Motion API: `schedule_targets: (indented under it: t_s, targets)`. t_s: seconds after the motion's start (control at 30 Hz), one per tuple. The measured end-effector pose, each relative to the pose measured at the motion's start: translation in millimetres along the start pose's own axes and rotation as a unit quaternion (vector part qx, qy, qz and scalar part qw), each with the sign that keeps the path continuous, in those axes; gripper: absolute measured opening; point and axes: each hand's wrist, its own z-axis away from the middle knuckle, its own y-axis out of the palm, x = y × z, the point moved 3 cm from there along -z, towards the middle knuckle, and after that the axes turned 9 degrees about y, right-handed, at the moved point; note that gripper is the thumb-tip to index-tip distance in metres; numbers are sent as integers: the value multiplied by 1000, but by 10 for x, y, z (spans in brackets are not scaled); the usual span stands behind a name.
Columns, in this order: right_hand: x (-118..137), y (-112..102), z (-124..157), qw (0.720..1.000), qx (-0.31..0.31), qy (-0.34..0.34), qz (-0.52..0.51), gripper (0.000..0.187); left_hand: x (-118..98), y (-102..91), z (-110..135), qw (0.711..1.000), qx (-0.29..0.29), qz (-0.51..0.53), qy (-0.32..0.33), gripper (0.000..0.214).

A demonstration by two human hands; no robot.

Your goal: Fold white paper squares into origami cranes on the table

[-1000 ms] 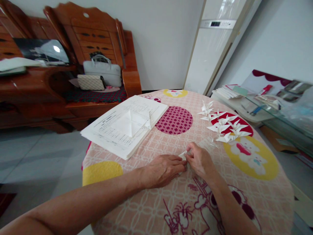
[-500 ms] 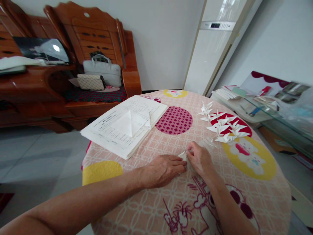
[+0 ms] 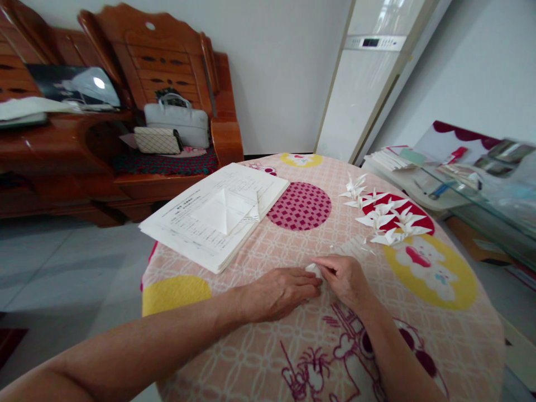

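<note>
Pink tablecloth (image 3: pixel 268 245) beneath palm-down left hand (image 3: pixel 282 293), grip unclear, and curled right hand (image 3: pixel 345 279), pinched on white paper (image 3: pixel 312 269)

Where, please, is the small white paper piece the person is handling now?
In the head view, the small white paper piece is right of and below centre, over the pink patterned tablecloth, between the left hand and right hand.

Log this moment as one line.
left hand: laid over cloth, at paper | right hand: at paper, grip unclear | cranes: on cloth, far right | stack: on cloth, far left
</note>
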Motion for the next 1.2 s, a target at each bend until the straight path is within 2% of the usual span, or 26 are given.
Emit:
schedule_targets:
  t_s: [0.13,0.3,0.4,0.53,0.7,0.9,1.03,1.2]
  targets:
    - [-23,-1,30,997,3,-28,67,31,24,-46,45,999,-1,51,-15,34]
    - [-32,2,48,993,10,-34,115,33,124,-105,126,989,-47,73,-118,67]
    - [-26,2,50,992,9,-29,120,33,172,-88,155,984,-63,64,-153,70]
    - [-34,0,46,993,9,-25,112,32,182,-66,159,986,-58,53,-147,65]
    - [-41,-6,47,995,16,-13,96,29,140,-80,147,992,-21,28,-120,58]
    - [-24,-10,40,996,7,-12,88,28,84,-48,144,996,22,-48,-78,52]
    - [-37,-7,30,997,-3,-15,81,29,71,-9,152,994,35,-78,-75,54]
    - [-19,12,-2,997,-23,31,60,25,40,38,133,989,62,-119,-67,53]
